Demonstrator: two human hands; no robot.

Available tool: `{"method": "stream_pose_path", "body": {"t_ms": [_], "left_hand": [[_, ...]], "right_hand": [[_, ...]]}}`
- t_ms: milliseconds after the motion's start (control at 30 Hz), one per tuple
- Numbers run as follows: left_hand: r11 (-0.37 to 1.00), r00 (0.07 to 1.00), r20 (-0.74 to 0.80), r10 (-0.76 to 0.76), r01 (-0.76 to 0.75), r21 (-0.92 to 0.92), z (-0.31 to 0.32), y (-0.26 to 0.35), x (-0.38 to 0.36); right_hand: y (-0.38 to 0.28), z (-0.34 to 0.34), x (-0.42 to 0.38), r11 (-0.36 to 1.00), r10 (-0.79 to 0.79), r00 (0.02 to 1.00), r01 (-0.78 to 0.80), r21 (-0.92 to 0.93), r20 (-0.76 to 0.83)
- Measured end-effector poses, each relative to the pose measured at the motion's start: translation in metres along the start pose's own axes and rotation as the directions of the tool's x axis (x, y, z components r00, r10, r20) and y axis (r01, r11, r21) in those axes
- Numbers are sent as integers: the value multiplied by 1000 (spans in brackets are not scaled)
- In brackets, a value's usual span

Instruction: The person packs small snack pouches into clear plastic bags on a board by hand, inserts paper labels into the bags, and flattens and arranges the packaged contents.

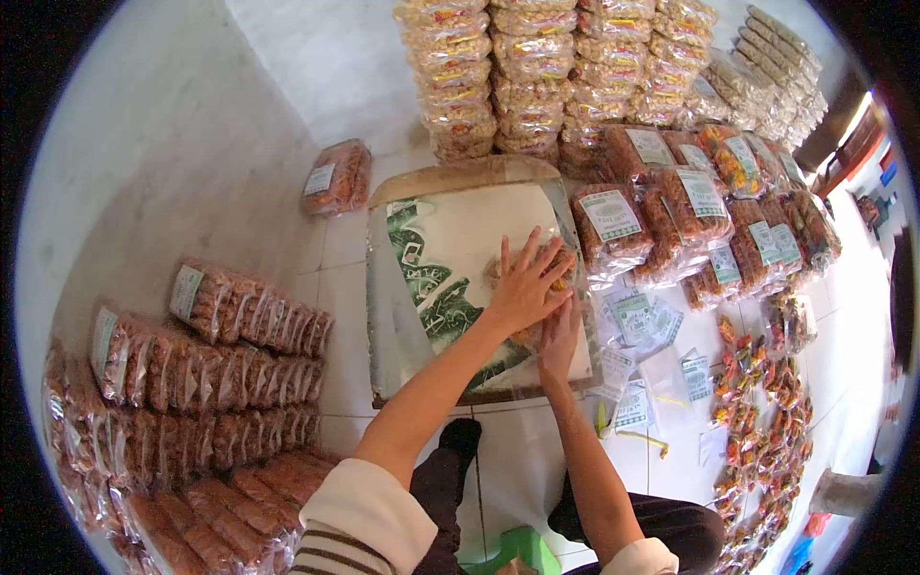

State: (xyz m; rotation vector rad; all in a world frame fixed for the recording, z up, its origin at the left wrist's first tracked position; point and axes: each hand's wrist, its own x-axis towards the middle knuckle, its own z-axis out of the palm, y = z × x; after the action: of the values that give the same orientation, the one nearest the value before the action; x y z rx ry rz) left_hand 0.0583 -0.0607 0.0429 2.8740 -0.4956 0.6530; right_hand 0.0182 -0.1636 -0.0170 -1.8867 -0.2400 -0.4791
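Note:
My left hand (pixel 525 286) lies with fingers spread on a clear plastic bag of brownish snacks (pixel 525 337), pressing on its top. Close beside it, my right hand (pixel 559 343) rests along the bag's near right side, its fingers stretched out and partly overlapped by the left hand. Most of the bag is hidden under the hands. Under it is a low board (pixel 383 350) with a pale sheet on top, printed in green and white on its left part.
Tall stacks of bagged snacks (pixel 532 72) stand behind the board. Labelled packs (pixel 613 225) are piled at right, near loose labels (pixel 632 316) and strings of small packets (pixel 767 431). Rows of brown packs (pixel 211 374) fill the left. One pack (pixel 337 177) lies apart.

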Motion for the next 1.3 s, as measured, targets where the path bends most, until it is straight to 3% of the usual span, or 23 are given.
{"method": "stream_pose_path", "body": {"t_ms": [67, 200, 233, 300, 333, 367, 400, 467, 600, 667, 733, 767, 833, 900, 933, 967, 1067, 1167, 1300], "left_hand": [[1000, 995, 99, 20, -20, -5, 4, 1, -4], [1000, 995, 100, 19, -19, -6, 7, -3, -7], [1000, 994, 109, 13, -13, 0, 5, -5, -6], [1000, 993, 115, 5, -6, 8, 4, -8, -4], [1000, 992, 123, -13, 15, -14, 5, -8, -4], [999, 990, 134, -31, 37, -38, 7, -7, -4], [998, 990, 135, -35, 41, -44, 9, -7, -4], [999, 995, 92, -33, 32, 12, 11, -8, -4], [996, 992, 99, -77, 81, -45, 4, -13, 2], [930, 965, 20, -260, 256, -264, -1, -30, 7], [829, 881, 24, -473, 454, -327, -1, -50, 4], [830, 881, 23, -472, 453, -326, 0, -58, -3], [659, 782, 41, -622, 551, -512, 20, -79, -21], [635, 806, 56, -589, 505, -584, 24, -80, -34], [602, 832, 77, -549, 458, -654, 23, -77, -40], [512, 793, 167, -586, 522, -682, 23, -71, -44], [510, 764, 139, -631, 543, -667, 44, -63, -46], [452, 741, 159, -652, 549, -703, 45, -42, -48], [362, 704, 186, -685, 551, -752, 31, -21, -48]], "right_hand": [[-8, -3, 9, 993, -114, 991, 117, -32, 64], [15, 12, 18, 978, -177, 980, 185, -97, 89], [15, 15, 18, 973, 28, 996, -48, 225, 90], [14, 14, 15, 815, 216, 964, -267, 514, 158], [9, 4, 7, 957, 114, 988, -137, 254, 104], [4, -6, -1, 999, 0, 997, 3, -37, 83], [-2, -15, -6, 999, 1, 996, 2, -42, 87], [-15, -30, -16, 983, 163, 947, -179, 31, 275], [-27, -32, -25, 987, 144, 950, -156, 22, 277], [-24, -31, -38, 996, 84, 968, -80, -27, 237], [-35, -32, -41, 996, 16, 969, 5, -85, 246], [-40, -33, -42, 986, -51, 964, 91, -143, 260], [-36, -28, -49, 997, -32, 973, 47, -63, 230], [-41, -26, -47, 1000, -14, 979, 9, 22, 204], [-48, -28, -44, 995, 76, 970, -89, 48, 231], [-53, -28, -43, 980, 164, 952, -187, 69, 259], [-51, -16, -44, 998, 53, 983, -47, -37, 178], [-60, -6, -40, 995, 46, 988, -58, 77, 146], [-55, 17, -19, 998, 24, 976, -35, 49, 214]]}}
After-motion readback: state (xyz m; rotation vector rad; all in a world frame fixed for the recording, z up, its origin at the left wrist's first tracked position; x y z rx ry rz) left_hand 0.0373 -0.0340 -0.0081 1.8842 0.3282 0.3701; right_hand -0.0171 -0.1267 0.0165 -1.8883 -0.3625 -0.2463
